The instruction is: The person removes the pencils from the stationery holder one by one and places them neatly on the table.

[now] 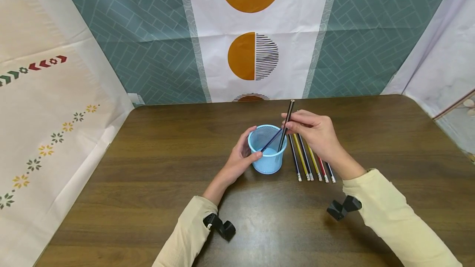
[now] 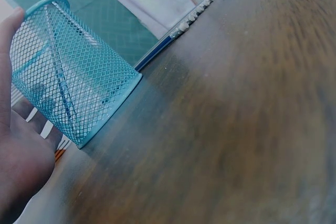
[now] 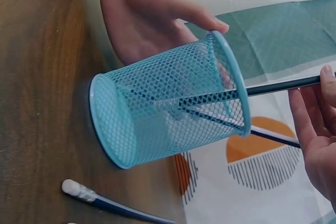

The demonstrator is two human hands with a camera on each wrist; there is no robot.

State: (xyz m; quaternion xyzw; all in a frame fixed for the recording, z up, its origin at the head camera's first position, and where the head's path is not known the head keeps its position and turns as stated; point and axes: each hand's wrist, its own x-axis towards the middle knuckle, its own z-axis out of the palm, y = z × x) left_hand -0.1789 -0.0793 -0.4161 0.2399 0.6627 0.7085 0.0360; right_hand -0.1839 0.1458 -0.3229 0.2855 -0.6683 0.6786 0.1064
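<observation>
A light blue mesh pencil cup (image 1: 268,164) stands on the table, and my left hand (image 1: 237,160) grips its left side with the thumb at the rim. Between the thumb and fingers of my right hand (image 1: 315,132) is a dark pencil (image 1: 288,118). Its eraser end is down inside the cup, seen through the mesh in the right wrist view. Another pencil, dark blue (image 1: 271,140), leans within the cup against the rim. Right of the cup lies a row of several pencils (image 1: 314,163), dark, yellow and red, their white erasers facing me.
The brown wooden table (image 1: 167,155) reaches back to a teal and white patterned cloth (image 1: 156,44). Pale cloths hang at the left and right. Each sleeve carries a black wrist mount (image 1: 219,226).
</observation>
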